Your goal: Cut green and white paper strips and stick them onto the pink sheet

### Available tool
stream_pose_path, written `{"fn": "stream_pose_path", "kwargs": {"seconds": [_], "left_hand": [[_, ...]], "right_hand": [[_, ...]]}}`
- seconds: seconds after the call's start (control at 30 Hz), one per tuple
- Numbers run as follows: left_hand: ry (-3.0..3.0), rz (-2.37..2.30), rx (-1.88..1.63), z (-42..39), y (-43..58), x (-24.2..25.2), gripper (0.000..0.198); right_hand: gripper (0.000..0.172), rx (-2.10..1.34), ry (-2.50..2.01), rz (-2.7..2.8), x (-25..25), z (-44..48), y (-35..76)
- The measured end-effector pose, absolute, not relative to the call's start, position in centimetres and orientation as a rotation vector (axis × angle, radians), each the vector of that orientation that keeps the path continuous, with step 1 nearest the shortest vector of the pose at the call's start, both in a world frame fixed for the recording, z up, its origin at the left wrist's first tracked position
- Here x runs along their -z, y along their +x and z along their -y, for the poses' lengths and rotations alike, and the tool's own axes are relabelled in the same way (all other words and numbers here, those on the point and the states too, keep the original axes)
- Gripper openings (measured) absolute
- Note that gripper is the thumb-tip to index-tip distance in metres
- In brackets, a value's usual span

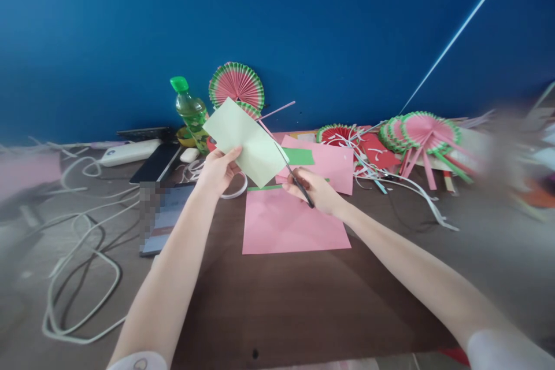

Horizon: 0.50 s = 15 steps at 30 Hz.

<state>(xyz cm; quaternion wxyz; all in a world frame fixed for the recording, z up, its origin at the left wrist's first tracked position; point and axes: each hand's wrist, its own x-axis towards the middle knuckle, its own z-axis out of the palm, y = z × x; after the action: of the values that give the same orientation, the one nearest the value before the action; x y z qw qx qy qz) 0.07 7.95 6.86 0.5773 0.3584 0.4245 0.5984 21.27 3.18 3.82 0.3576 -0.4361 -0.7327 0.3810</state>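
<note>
Looks like paper-cutting at the trimming stage. Left hand [219,172] pinches the pale green sheet [249,141] near its lower-left edge; right hand [318,189] grips the scissors [296,179], blades at the sheet's right corner. Can't tell whether they're biting paper or just lined up.

Done, from here: one pleated pink-and-green fan [238,84] upright against the blue wall [303,23], a cluster of similar fans [427,127] off right, white strips [422,191] next to them, probably offcuts. Left: flat stock, a pink sheet [295,225] below the hands and another pink sheet [340,165] behind it, green piece [300,156] on top. Neither pink one is pleated.

Sheet itself: held up over the tabletop [243,312], tilted, corner up. Flat, four-sided, straight edges, no folds I can see. Right edge partly behind the scissors.
</note>
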Motion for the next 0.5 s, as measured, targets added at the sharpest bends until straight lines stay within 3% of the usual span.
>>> {"fn": "stream_pose_path", "kwargs": {"seconds": [0.5], "left_hand": [[0.844,-0.996,-1.391,-7.83,0.17,-6.93,0.010]], "right_hand": [[0.037,-0.991,-1.156,1.920,-3.84,-3.21,21.57]]}}
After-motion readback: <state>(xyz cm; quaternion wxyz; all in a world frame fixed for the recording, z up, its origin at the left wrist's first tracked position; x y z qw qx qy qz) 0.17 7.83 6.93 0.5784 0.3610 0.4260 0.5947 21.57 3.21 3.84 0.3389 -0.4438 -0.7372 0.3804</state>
